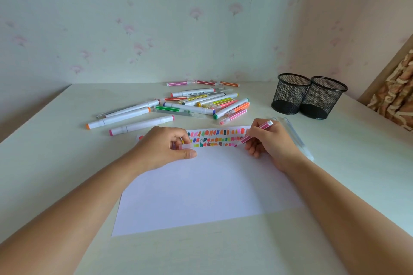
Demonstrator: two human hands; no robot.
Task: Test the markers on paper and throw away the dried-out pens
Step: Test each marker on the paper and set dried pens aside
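Paper (201,190): on table (67,163), centre.
Marker pile (190,102): 12 o'clock of paper.
Mesh cups (290,96): 2 o'clock, side by side.

Pale cream desk (55,140) tucked into a corner, behind it a greenish-white wall (156,18) papered with faint pink flowers, to the desk's right a pinker side wall (357,18) in the same print, and off its far right edge a slanted wooden frame (383,71) with brown-and-cream patterned fabric (399,96), light soft and even.
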